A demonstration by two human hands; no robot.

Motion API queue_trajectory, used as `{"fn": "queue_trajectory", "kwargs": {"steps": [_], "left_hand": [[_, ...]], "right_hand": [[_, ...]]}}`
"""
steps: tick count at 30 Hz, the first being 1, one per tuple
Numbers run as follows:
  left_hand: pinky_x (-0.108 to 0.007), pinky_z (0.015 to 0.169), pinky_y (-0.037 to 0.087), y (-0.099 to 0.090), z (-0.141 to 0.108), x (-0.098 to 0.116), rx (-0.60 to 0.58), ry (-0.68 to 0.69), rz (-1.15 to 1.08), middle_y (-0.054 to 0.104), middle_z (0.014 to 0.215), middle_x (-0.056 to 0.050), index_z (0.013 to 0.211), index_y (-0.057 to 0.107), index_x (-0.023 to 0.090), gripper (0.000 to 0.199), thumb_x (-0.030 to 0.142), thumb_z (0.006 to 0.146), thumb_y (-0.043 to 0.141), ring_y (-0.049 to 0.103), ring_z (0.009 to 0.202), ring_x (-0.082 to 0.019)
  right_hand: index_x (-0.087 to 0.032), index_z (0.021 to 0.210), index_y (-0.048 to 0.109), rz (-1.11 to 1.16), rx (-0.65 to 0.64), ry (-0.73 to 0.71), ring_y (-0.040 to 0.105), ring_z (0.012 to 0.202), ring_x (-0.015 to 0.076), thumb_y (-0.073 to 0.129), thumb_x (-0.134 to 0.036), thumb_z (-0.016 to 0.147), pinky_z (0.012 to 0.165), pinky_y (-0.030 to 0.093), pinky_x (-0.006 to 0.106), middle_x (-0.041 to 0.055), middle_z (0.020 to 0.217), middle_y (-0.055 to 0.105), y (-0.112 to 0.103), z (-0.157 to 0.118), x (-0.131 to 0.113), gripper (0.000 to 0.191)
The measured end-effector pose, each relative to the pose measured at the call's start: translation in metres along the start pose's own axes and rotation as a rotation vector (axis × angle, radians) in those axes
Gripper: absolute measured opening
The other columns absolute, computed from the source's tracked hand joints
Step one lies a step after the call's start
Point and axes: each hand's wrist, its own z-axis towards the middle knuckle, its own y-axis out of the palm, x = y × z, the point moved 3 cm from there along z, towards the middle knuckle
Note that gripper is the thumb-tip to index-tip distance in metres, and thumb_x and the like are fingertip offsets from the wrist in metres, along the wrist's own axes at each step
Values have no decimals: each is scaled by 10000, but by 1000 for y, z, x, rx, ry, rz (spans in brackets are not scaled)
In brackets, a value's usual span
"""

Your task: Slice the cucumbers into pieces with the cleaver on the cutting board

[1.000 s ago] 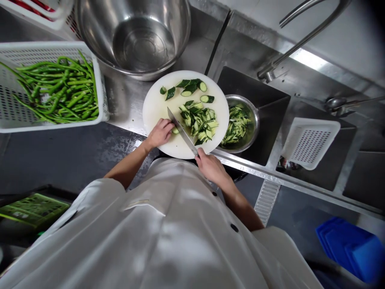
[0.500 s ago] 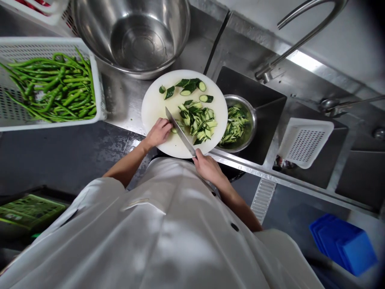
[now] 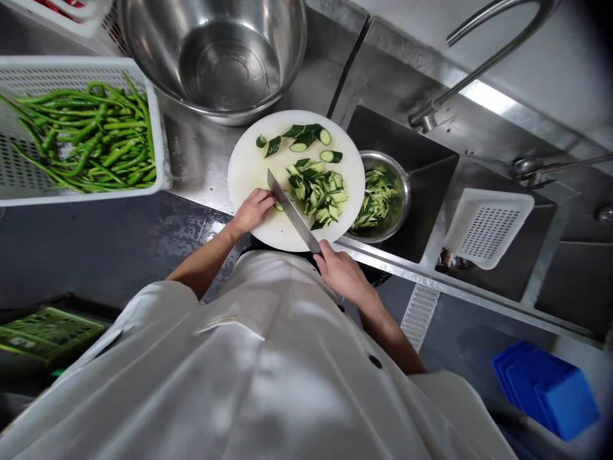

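My right hand [image 3: 339, 268] is closed round the handle of a knife [image 3: 294, 214], whose long blade slants across a round white cutting board [image 3: 244, 166]. Curled fingers of my left hand [image 3: 253, 209] press on a small piece of cucumber [image 3: 278, 206] right beside the blade; most of that piece is hidden. To the right of the blade lies a heap of cut cucumber slices [image 3: 320, 191]. Several thicker cucumber chunks [image 3: 301, 137] rest toward the board's far edge. A metal bowl [image 3: 405, 207] with more cut cucumber stands in the sink, partly under the board's right edge.
A large steel basin [image 3: 225, 108] stands behind the board. On the left, a white basket [image 3: 160, 147] holds green chili peppers [image 3: 90, 137]. A faucet [image 3: 431, 115] arches over the sink [image 3: 428, 217]. Farther right sits a white perforated basket [image 3: 488, 227]; blue containers [image 3: 546, 390] are below.
My right hand and the knife have shifted slightly to the right, with the handle drawn outward. My left hand keeps its place on the cucumber. The whole view has moved a little.
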Motion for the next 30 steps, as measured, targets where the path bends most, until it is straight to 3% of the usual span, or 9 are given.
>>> {"fn": "queue_trajectory", "kwargs": {"steps": [7,13,18,25,30], "left_hand": [[-409,974,557,2,-2,-1,14,-9,-11,689,1151,-118,1120,708,215,330,234,1073,382,624,1079,-239],[-402,916,565,3,-3,-1,100,49,-32,698,1050,-108,1094,707,209,334,247,1084,375,638,1011,-239],[-395,884,569,3,-3,1,127,74,16,697,1019,-106,1093,700,203,344,254,1091,359,635,980,-238],[-381,865,567,2,-5,1,115,91,56,675,966,-95,1082,688,204,342,206,1078,346,620,948,-232],[-376,869,563,4,-6,-2,114,86,32,680,990,-84,1084,681,220,330,186,1067,353,623,961,-225]], "right_hand": [[-167,1431,452,8,11,2,706,974,303,339,-353,1123,756,425,317,151,1054,758,1,-1,-1,377],[-175,1432,456,49,26,-3,707,963,291,349,-353,1122,737,414,304,144,1068,759,0,4,-4,374],[-173,1406,496,34,23,5,699,937,303,364,-360,1116,726,408,315,136,1023,758,-3,-6,0,370],[-148,1484,455,133,76,-17,696,994,313,363,-356,1113,765,416,314,161,1068,758,7,24,-5,435],[-149,1446,486,83,50,21,698,999,318,365,-354,1116,752,406,313,157,1076,763,1,-5,6,407]]}}
